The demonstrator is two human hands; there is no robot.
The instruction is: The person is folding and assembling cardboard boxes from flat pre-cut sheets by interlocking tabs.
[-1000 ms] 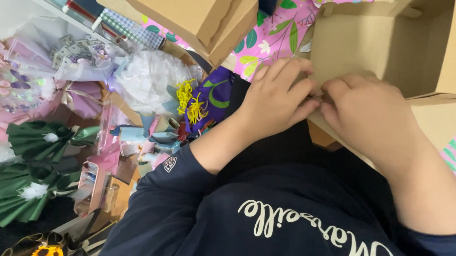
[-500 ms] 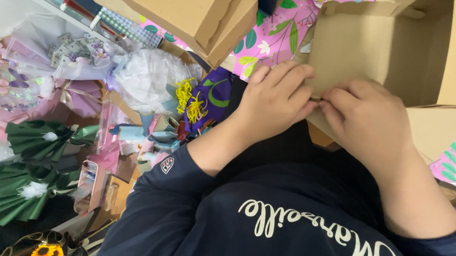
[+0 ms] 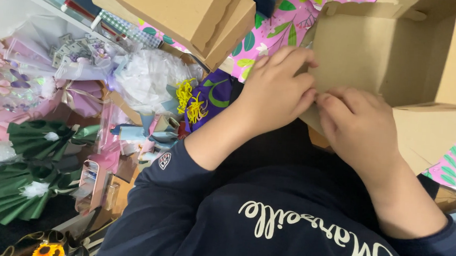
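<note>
Cardboard, plain and brown, fills the upper right of the view as an open box (image 3: 380,53), tipped with its inside toward the camera and one flap spreading out at about four o'clock. Both hands meet at its near edge: the left hand (image 3: 275,91) comes in from seven o'clock, knuckles up, fingers curled over the edge and pinching the cardboard, while the right hand (image 3: 357,125) reaches up from five o'clock, fingers bent and pressed on the same edge, fingertips almost touching the left ones. Whether the right hand truly grips the edge or only presses on it is hard to say, since its fingertips are hidden. Both forearms are bare below pushed-up dark navy sleeves (image 3: 182,193). Under the box lies pink leaf-patterned wrapping paper (image 3: 265,38). At eleven o'clock a second, closed cardboard box (image 3: 177,11) sits well apart. Off at nine o'clock are green pleated paper bouquets (image 3: 29,184) and crumpled white tissue (image 3: 144,80).
</note>
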